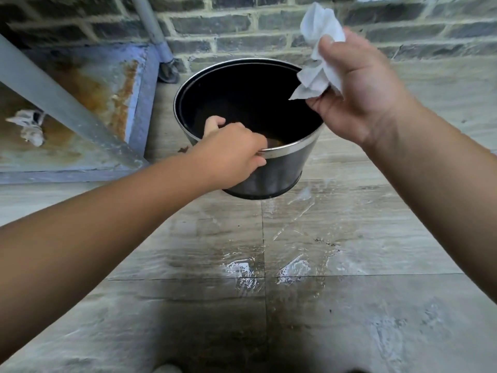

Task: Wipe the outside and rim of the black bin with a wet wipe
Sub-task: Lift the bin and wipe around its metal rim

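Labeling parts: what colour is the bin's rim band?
Silver metallic rim band on the black bin, clearest in the head view.

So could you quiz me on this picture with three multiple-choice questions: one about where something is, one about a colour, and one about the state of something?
1. Where is the left hand?
A. Flat on the floor
B. Gripping the near rim of the black bin, thumb inside
C. On the grey pipe

2. What colour is the wet wipe?
A. White
B. Blue
C. Yellow

3. What is the state of the wipe?
A. Lying on the floor
B. Pressed against the side of the bin
C. Bunched in the right hand, held above the bin

Answers:
1. B, the fingers curl over the silver rim nearest the camera and the thumb shows inside.
2. A, it is plain white against the brick wall.
3. C, the right hand clutches it crumpled, clear of the bin.
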`<state>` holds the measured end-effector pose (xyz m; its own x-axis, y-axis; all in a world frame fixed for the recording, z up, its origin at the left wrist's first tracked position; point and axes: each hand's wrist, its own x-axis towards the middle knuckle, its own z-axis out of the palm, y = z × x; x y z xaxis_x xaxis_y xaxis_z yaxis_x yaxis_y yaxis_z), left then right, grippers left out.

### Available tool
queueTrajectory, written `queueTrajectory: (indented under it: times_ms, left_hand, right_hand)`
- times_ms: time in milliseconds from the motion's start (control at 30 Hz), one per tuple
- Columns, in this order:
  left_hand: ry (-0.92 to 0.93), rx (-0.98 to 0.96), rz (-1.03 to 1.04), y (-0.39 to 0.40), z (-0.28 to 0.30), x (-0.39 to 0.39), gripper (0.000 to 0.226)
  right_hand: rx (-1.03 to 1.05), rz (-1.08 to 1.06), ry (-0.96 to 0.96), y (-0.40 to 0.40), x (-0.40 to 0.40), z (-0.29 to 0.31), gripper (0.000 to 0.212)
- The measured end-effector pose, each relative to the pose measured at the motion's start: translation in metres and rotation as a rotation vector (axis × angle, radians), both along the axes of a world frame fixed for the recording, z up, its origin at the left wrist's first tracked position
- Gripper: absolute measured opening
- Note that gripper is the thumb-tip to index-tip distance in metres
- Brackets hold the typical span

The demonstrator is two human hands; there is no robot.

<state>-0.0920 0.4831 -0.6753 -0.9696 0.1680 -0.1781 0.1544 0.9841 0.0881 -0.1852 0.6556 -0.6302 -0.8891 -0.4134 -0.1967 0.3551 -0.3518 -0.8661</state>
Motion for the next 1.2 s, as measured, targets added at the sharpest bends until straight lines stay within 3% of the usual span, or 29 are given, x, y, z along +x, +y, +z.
queueTrajectory:
  times_ms: [67, 133, 200, 267, 333, 433, 533, 633, 700, 800, 867, 967, 1100, 1200]
  left_hand:
    - [0.063, 0.231, 0.05, -0.007, 0.018, 0.001, 0.027]
    - [0.105, 0.667, 0.189, -0.017, 0.041, -0.006, 0.037]
    - [0.043, 1.122, 0.344, -0.024, 0.059, -0.015, 0.041]
    - [0.009, 1.282, 0.386, -0.027, 0.062, -0.025, 0.037]
    - [0.114, 1.205, 0.41, -0.027, 0.059, -0.032, 0.019]
    - [0.172, 1.167, 0.509, -0.036, 0.052, -0.035, 0.012]
    - [0.008, 1.175, 0.447, -0.037, 0.044, -0.032, 0.013]
    - [-0.085, 1.233, 0.384, -0.033, 0.041, -0.033, 0.024]
    - [-0.185, 1.333, 0.351, -0.039, 0.043, -0.031, 0.041]
    - [-0.353, 1.37, 0.205, -0.051, 0.041, -0.025, 0.052]
    - [-0.342, 1.273, 0.176, -0.056, 0.039, -0.025, 0.046]
    - [-0.128, 1.069, 0.285, -0.06, 0.033, -0.035, 0.032]
    - [0.223, 0.69, 0.341, -0.065, 0.016, -0.044, 0.039]
    - [0.289, 0.437, 0.218, -0.069, 0.005, -0.041, 0.046]
  right_hand:
    - [0.127, 0.041, 0.073, 0.002, -0.002, 0.004, 0.024]
    - [0.271, 0.15, 0.192, -0.003, 0.0, 0.01, 0.02]
    - [0.337, 0.27, 0.264, -0.016, 0.005, 0.014, 0.03]
    - [0.422, 0.338, 0.361, -0.031, 0.009, 0.014, 0.05]
    - [0.589, 0.307, 0.517, -0.039, 0.011, 0.011, 0.059]
    - [0.734, 0.136, 0.651, -0.044, 0.006, 0.005, 0.044]
    - [0.71, -0.004, 0.68, -0.05, 0.002, -0.004, 0.029]
    - [0.736, 0.11, 0.733, -0.057, 0.001, -0.004, 0.041]
    - [0.855, 0.161, 0.885, -0.054, -0.004, -0.002, 0.05]
    - [0.973, 0.131, 1.04, -0.046, -0.012, -0.001, 0.041]
    - [0.991, 0.148, 1.127, -0.045, -0.015, -0.003, 0.032]
    - [1.138, 0.224, 1.308, -0.044, -0.025, -0.007, 0.026]
    - [1.467, 0.484, 1.423, -0.04, -0.043, -0.019, 0.022]
    - [1.634, 0.685, 1.54, -0.036, -0.05, -0.033, 0.013]
